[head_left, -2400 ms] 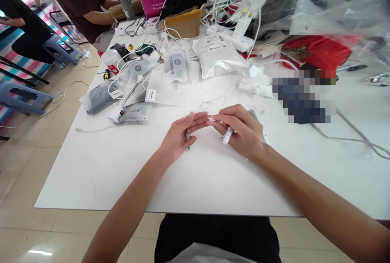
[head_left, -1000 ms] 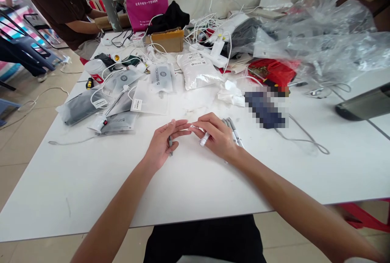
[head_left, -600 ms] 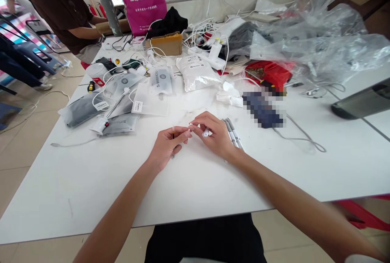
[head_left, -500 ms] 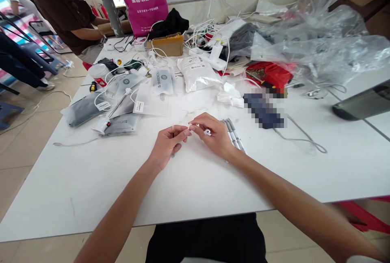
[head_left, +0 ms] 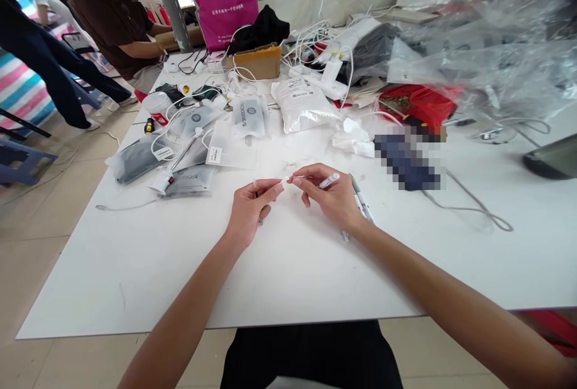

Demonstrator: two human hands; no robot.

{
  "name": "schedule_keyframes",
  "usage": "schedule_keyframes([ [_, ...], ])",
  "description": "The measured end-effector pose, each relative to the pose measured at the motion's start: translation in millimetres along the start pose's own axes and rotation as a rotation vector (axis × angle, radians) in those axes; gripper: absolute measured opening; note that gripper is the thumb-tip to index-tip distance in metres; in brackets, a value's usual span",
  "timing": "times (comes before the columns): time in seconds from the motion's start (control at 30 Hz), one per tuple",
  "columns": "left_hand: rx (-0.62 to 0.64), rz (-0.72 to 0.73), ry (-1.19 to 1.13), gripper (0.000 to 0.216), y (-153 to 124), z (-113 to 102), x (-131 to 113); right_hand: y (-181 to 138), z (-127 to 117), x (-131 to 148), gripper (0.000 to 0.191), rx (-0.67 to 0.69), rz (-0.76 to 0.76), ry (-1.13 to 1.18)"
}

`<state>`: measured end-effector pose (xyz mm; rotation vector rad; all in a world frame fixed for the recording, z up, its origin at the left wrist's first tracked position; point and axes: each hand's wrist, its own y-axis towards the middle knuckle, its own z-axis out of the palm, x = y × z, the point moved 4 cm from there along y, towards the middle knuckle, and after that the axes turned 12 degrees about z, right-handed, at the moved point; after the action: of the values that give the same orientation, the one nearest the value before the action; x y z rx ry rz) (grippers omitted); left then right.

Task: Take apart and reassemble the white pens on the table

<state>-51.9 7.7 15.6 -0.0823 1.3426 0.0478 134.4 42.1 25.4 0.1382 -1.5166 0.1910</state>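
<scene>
So, progress-wise this looks like it's mid-job to me: there are loose pieces in both hands and nothing I can see being joined up at this point. Using the white bag point(head_left: 304, 106) as the landmark, the hands are on the near side of it, over the tabletop point(head_left: 288, 281). Left hand point(head_left: 246, 211) is curled with a light pinch, fingers wrapped round a slim stick point(head_left: 256, 193) that's mostly hidden, and its fingertips come right up to a tiny white bit point(head_left: 285, 181). Right hand point(head_left: 336, 196) has thumb and finger pinched at the other side of that bit, with a white tube point(head_left: 329, 181) tucked in the same grip. Can't tell which hand really has the bit. A few pens point(head_left: 364, 205) lie nearer me than the bag and off to its right, partly behind the right hand; they look whole, but whether they're finished or waiting, no idea, so I'd only say the pieces in hand are what's left for sure. Looks: the bit is a pale speck, too small to make out a shape, the tube is smooth, whitish and slightly shiny, the stick shows a dark, yellowish patch, and the pens are silvery grey and white.
</scene>
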Motion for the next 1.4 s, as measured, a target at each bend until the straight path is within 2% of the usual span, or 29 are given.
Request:
schedule_keyframes([
  [0.23, 0.05, 0.018, 0.091, 0.03, -2.4, 1.6, 0.2, -3.6, 3.5, -1.6, 0.032, 0.033, -0.031, -0.062],
  [0.43, 0.09, 0.246, 0.346, 0.027, -4.9, 9.3, -7.4, -6.3, 10.8, -1.9, 0.029, 0.096, -0.166, -0.201],
  [0.53, 0.097, 0.2, 0.333, 0.029, -6.1, 9.4, -5.1, -5.6, 11.5, -4.3, 0.025, 0.098, -0.178, -0.24],
  [0.7, 0.186, 0.037, 0.139, 0.033, -7.6, 10.7, -2.8, -3.0, 7.6, -2.5, 0.022, 0.058, -0.201, -0.29],
  [0.8, 0.169, -0.025, 0.065, 0.039, -6.2, 9.4, -2.0, -2.7, 6.6, -0.7, 0.02, 0.059, -0.242, -0.298],
  [1.13, 0.107, 0.018, -0.008, 0.037, -3.6, 7.3, -5.5, -4.0, 4.0, -0.2, 0.025, -0.026, -0.216, -0.216],
  [1.4, 0.196, -0.047, 0.029, 0.038, -3.5, 6.5, -5.8, -4.1, 3.9, 5.1, 0.023, 0.038, -0.19, -0.247],
])
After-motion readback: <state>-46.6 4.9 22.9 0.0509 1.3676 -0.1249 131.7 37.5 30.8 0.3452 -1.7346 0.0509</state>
